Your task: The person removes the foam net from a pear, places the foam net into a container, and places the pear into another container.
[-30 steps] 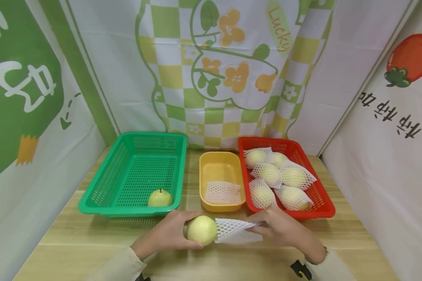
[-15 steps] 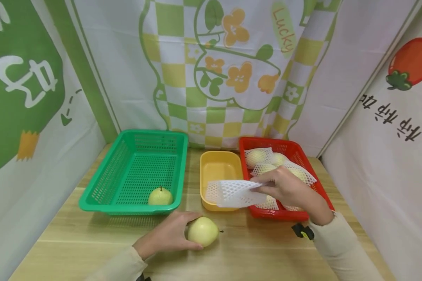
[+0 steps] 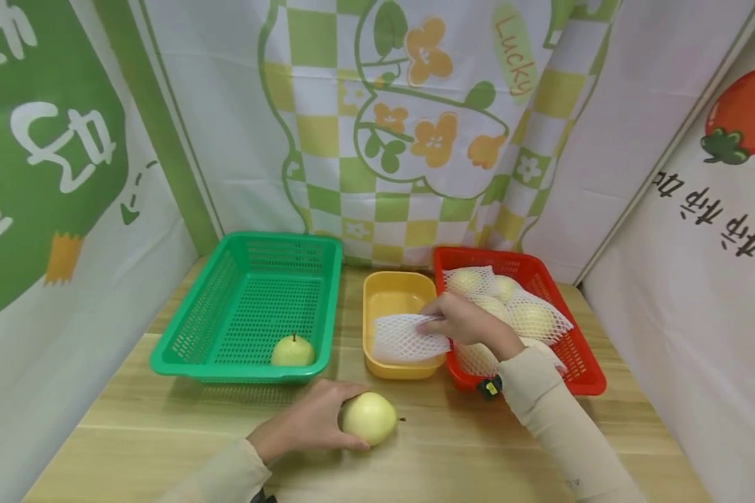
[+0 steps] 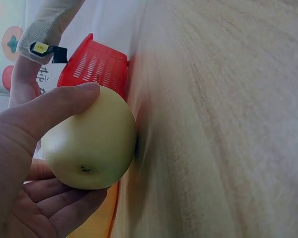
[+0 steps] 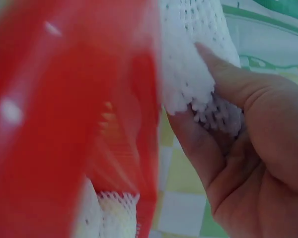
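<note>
My left hand [image 3: 321, 419] grips a pale yellow-green pear [image 3: 370, 418] low over the table, its stem pointing right. The left wrist view shows the thumb [image 4: 72, 101] across one side of the pear [image 4: 92, 141] and the fingers under the other. Over the yellow tray [image 3: 370, 307], my right hand [image 3: 462, 321] pinches a white foam net sleeve [image 3: 405, 339] by its right end. Close up in the right wrist view, the sleeve's open edge [image 5: 188, 89] sits between thumb and fingers. Whether another sleeve lies beneath it is hidden.
A green basket [image 3: 195, 314] at the left holds one bare pear [image 3: 293, 351]. Several net-covered pears [image 3: 531, 321] fill the red basket [image 3: 588, 356] at the right, partly behind my right forearm. Wooden table [image 3: 132, 419] lies in front, with printed curtains [image 3: 327, 161] around the back and sides.
My right hand has pulled the net sleeve off the pear's stem end and carried it up and away to the yellow tray. My left hand keeps the pear in nearly the same place.
</note>
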Available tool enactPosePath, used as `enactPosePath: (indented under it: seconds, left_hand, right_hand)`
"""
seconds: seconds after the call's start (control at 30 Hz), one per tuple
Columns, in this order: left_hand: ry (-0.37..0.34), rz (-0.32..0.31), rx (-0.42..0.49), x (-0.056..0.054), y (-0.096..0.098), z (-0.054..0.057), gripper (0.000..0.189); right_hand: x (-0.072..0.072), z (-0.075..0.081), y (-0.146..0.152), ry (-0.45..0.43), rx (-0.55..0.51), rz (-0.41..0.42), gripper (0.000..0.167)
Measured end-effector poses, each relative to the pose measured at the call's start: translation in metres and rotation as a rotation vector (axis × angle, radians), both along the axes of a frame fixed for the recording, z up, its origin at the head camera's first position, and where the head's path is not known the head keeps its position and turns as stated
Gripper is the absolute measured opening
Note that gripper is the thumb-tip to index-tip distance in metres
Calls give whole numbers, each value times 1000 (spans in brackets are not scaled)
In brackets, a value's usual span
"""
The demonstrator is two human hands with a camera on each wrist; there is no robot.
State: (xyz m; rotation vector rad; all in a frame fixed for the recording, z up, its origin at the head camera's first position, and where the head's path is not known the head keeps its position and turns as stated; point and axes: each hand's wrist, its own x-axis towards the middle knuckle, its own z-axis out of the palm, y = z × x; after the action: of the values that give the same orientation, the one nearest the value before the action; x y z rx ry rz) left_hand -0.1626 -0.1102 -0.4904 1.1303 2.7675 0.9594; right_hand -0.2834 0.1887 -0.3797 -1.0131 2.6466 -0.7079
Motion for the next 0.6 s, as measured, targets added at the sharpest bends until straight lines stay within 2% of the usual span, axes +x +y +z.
enactPosePath:
  seconds: [0.17, 0.3, 0.5, 0.6]
  left_hand:
    - [-20, 0, 10, -1, 1, 1, 79]
    - [-34, 0, 9, -2, 1, 1, 77]
    - [-37, 3, 11, -1, 3, 0, 75]
    - [-48, 9, 16, 0, 2, 0, 73]
  right_hand:
    - [1, -10, -17, -15, 26, 16, 24]
    - [6, -17, -29, 41, 92, -38, 27]
    - [19, -27, -49, 196, 315, -240, 17]
    - [27, -38, -62, 297, 418, -350, 12]
